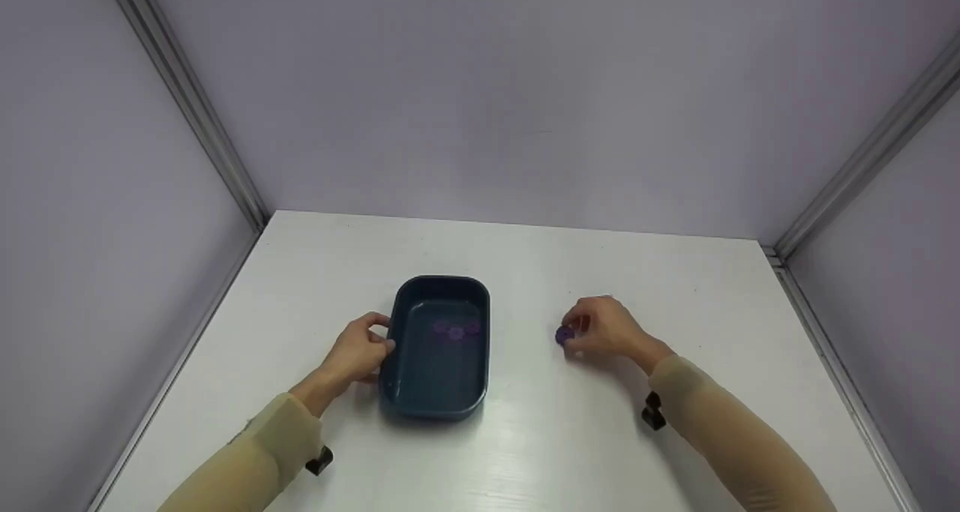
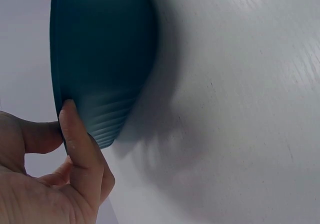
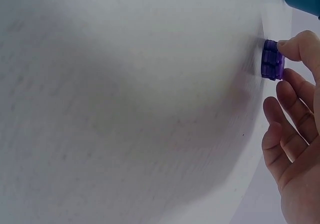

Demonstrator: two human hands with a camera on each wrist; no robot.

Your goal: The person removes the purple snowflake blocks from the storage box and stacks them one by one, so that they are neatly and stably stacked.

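One small purple ridged plastic cap (image 1: 564, 335) sits pinched in the grip of my right hand (image 1: 606, 327), thumb and forefinger closed round it, low over the white table (image 1: 675, 287). The dark blue rectangular plastic tub (image 1: 441, 399) lies at nine o'clock from that cap, apart from it, with its long axis running twelve to six. My left hand (image 1: 360, 353) holds the tub's left rim, thumb over the edge and fingers curled against the outer wall. My right hand is the nearer to the cap. More purple pieces (image 1: 454, 331) lie in the tub's far half, blurred.
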